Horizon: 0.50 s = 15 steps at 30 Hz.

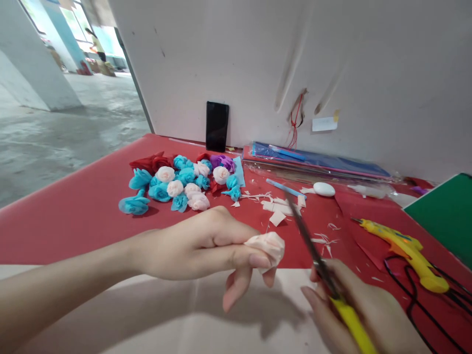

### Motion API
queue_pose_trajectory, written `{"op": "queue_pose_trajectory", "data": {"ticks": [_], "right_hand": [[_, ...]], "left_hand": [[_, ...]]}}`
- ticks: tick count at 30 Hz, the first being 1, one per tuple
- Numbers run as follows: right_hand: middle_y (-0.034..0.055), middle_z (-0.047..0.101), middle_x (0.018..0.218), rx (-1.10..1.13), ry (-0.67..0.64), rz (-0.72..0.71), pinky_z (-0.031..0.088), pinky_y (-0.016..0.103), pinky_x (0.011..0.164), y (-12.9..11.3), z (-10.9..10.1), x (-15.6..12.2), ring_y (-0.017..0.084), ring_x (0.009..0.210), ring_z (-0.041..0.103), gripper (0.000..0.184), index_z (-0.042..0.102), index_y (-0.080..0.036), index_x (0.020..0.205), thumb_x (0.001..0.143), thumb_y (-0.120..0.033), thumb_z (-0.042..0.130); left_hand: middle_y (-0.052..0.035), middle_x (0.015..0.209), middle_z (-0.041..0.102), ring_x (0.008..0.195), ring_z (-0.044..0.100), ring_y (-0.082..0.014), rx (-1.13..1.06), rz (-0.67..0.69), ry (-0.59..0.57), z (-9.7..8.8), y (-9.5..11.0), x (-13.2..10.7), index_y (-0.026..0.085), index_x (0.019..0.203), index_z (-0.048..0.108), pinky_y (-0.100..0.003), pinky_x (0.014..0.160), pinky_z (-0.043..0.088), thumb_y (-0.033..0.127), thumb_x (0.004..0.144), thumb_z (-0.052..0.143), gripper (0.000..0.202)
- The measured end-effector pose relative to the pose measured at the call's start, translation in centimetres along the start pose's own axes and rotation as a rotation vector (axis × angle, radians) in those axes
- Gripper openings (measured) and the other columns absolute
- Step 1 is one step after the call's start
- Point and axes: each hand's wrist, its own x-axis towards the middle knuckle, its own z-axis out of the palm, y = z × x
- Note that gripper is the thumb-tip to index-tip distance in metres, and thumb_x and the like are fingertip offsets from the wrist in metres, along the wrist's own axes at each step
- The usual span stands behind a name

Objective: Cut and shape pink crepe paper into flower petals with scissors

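Note:
My left hand (217, 246) pinches a pale pink paper flower (275, 248) between thumb and fingers, with the bloom facing right. A thin strand stands up from the flower's top. To its right, my right hand (354, 305) is closed on a pair of scissors (308, 236) with yellow handles. The blades point up and away, apart from the flower; they are smeared by motion, so I cannot tell whether they are spread. Beyond my left hand lie several finished paper flowers in blue (158, 191), pale pink (175, 188), red (151, 162) and purple (223, 163).
A yellow glue gun (398, 246) with a black cord (413, 295) lies at right beside a green board (442, 216). Paper scraps (278, 211), a blue stick (285, 188) and a white oval object (324, 189) lie mid-table. A phone (217, 127) leans against the back panel.

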Motion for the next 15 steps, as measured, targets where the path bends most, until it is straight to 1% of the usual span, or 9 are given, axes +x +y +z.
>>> {"op": "queue_pose_trajectory", "data": {"ticks": [3, 6, 8, 9, 11, 12, 13, 14, 15], "right_hand": [[-0.0012, 0.063, 0.056, -0.132, -0.201, 0.126, 0.037, 0.019, 0.040, 0.3, 0.3, 0.9, 0.014, 0.047, 0.059, 0.008, 0.056, -0.022, 0.078, 0.076, -0.021, 0.049], [-0.0011, 0.065, 0.063, -0.227, -0.315, 0.141, 0.041, 0.021, 0.046, 0.9, 1.1, 1.0, 0.015, 0.055, 0.062, 0.016, 0.058, -0.023, 0.074, 0.071, -0.012, 0.046], [0.0001, 0.067, 0.072, -0.268, -0.289, 0.023, 0.046, 0.023, 0.052, 1.8, 1.3, 0.7, 0.017, 0.063, 0.064, 0.022, 0.060, -0.023, 0.082, 0.070, -0.011, 0.046], [0.0016, 0.068, 0.079, -0.289, -0.243, -0.085, 0.048, 0.025, 0.056, 2.1, 1.3, 0.5, 0.018, 0.069, 0.065, 0.027, 0.061, -0.023, 0.089, 0.069, -0.012, 0.047], [0.0077, 0.069, 0.093, -0.335, -0.096, -0.363, 0.051, 0.030, 0.063, 2.4, 0.8, 0.4, 0.023, 0.080, 0.066, 0.035, 0.061, -0.020, 0.102, 0.069, -0.015, 0.051], [0.0104, 0.067, 0.099, -0.357, -0.035, -0.444, 0.052, 0.032, 0.066, 2.1, 0.4, 0.5, 0.026, 0.086, 0.065, 0.037, 0.060, -0.018, 0.106, 0.070, -0.015, 0.051], [0.0115, 0.066, 0.102, -0.335, 0.025, -0.445, 0.052, 0.032, 0.067, 1.6, 0.0, 0.6, 0.025, 0.088, 0.064, 0.033, 0.060, -0.017, 0.104, 0.072, -0.014, 0.051], [0.0096, 0.066, 0.101, -0.252, 0.018, -0.429, 0.052, 0.030, 0.069, 0.7, -0.4, 0.7, 0.022, 0.088, 0.064, 0.029, 0.060, -0.018, 0.103, 0.075, -0.016, 0.052], [0.0055, 0.067, 0.094, -0.120, -0.005, -0.379, 0.051, 0.025, 0.068, -0.2, -0.7, 0.9, 0.017, 0.082, 0.064, 0.024, 0.061, -0.020, 0.099, 0.077, -0.016, 0.052]], "left_hand": [[-0.0033, 0.052, 0.065, 0.071, 0.060, -0.0176, 0.046, 0.033, 0.070, 0.6, -0.2, 0.1, 0.015, 0.079, 0.061, -0.029, 0.075, 0.048, 0.032, 0.094, 0.034, 0.035], [-0.0022, 0.050, 0.062, 0.074, 0.059, -0.0176, 0.036, 0.060, 0.179, 1.6, -0.8, 0.2, 0.015, 0.074, 0.056, -0.028, 0.075, 0.048, 0.034, 0.094, 0.033, 0.036], [-0.0002, 0.050, 0.059, 0.075, 0.057, -0.0158, 0.004, 0.076, 0.234, 2.2, -1.1, 0.3, 0.016, 0.070, 0.054, -0.027, 0.079, 0.046, 0.034, 0.094, 0.033, 0.037], [0.0007, 0.051, 0.057, 0.075, 0.057, -0.0146, -0.008, 0.088, 0.260, 2.5, -1.2, 0.4, 0.016, 0.068, 0.053, -0.027, 0.081, 0.045, 0.034, 0.094, 0.033, 0.037], [0.0011, 0.058, 0.056, 0.074, 0.055, -0.0124, -0.011, 0.104, 0.315, 2.9, -1.2, 0.5, 0.016, 0.065, 0.053, -0.024, 0.082, 0.044, 0.033, 0.095, 0.032, 0.040], [0.0006, 0.063, 0.056, 0.075, 0.055, -0.0118, -0.006, 0.112, 0.343, 3.0, -1.2, 0.6, 0.016, 0.064, 0.054, -0.024, 0.083, 0.044, 0.033, 0.095, 0.032, 0.041], [0.0000, 0.069, 0.056, 0.078, 0.054, -0.0119, -0.003, 0.122, 0.376, 3.1, -1.1, 0.7, 0.016, 0.065, 0.055, -0.023, 0.083, 0.043, 0.033, 0.094, 0.033, 0.040], [-0.0004, 0.075, 0.057, 0.082, 0.054, -0.0122, -0.002, 0.126, 0.405, 3.3, -1.1, 0.7, 0.017, 0.068, 0.056, -0.023, 0.084, 0.043, 0.034, 0.094, 0.034, 0.038], [-0.0006, 0.080, 0.057, 0.086, 0.054, -0.0126, -0.002, 0.126, 0.430, 3.4, -1.1, 0.8, 0.018, 0.071, 0.057, -0.024, 0.084, 0.043, 0.034, 0.093, 0.036, 0.035]]}}
